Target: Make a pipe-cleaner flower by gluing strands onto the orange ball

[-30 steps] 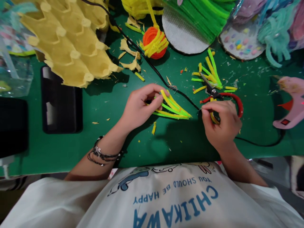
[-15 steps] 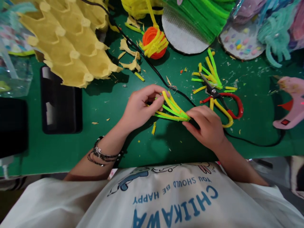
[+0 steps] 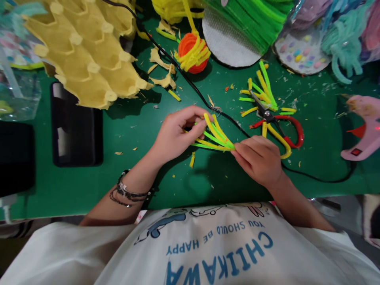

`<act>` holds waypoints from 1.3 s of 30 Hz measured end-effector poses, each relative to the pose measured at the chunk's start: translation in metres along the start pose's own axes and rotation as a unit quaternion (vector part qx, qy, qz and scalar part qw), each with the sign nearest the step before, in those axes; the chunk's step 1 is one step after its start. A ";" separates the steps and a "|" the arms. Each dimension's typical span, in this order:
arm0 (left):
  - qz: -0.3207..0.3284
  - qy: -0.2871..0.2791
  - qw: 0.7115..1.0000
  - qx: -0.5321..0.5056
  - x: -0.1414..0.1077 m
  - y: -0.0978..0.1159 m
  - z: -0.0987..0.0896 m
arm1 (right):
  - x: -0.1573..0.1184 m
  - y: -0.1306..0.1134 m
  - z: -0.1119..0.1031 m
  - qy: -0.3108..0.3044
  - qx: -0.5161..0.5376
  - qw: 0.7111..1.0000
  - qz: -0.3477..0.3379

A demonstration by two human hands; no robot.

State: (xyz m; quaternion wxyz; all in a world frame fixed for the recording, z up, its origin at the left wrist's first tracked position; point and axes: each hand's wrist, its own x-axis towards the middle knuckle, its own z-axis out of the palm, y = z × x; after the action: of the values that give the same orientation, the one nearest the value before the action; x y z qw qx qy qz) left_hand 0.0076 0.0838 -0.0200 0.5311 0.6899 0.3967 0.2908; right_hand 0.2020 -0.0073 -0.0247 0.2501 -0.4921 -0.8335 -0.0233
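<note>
A fanned bunch of yellow and green pipe cleaners (image 3: 218,138) spans the gap between my two hands, above the green table. My right hand (image 3: 259,158) pinches the gathered end where the stems meet. At the spread end, my left hand (image 3: 181,130) has its thumb and fingers closed on some of the stems; its fingertips are partly hidden. Just beyond my right hand lie red-handled scissors (image 3: 268,115), blades slightly apart. Their tips rest by a second bunch of short yellow and green pipe cleaners (image 3: 265,89).
A yellow egg tray (image 3: 89,51) and a black phone (image 3: 77,126) occupy the left. A pink glue gun (image 3: 363,126) lies at right, its black cord crossing the table. Behind are an orange-and-yellow ball (image 3: 193,53), a white disc (image 3: 228,43) and packed green pipe cleaners (image 3: 261,23).
My right hand has shifted slightly and its fingers have closed more tightly around the gathered end of the pipe cleaners. My left hand has hardly moved.
</note>
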 end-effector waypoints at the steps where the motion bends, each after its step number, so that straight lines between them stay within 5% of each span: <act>1: 0.000 -0.001 1.000 0.001 0.000 0.000 0.000 | 0.000 0.000 0.000 -0.001 0.004 1.000 -0.001; 18: 0.054 -0.046 0.997 0.015 0.000 0.000 -0.003 | -0.001 0.000 -0.002 0.029 0.021 0.994 -0.100; 26: -0.030 -0.081 0.996 -0.007 -0.002 0.003 -0.004 | -0.001 -0.001 0.001 -0.002 0.028 0.999 -0.035; 32: -0.023 -0.081 0.996 -0.037 -0.004 0.004 -0.001 | -0.002 0.001 0.003 -0.059 0.007 0.998 -0.005; 39: -0.008 -0.040 0.999 -0.027 -0.002 0.004 0.000 | -0.003 0.002 0.004 -0.059 -0.011 0.998 -0.022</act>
State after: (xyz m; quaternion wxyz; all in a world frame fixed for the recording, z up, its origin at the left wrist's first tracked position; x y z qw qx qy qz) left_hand 0.0077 0.0816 -0.0161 0.5675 0.6830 0.3724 0.2697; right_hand 0.2032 -0.0072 -0.0299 0.1947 -0.4772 -0.8569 -0.0091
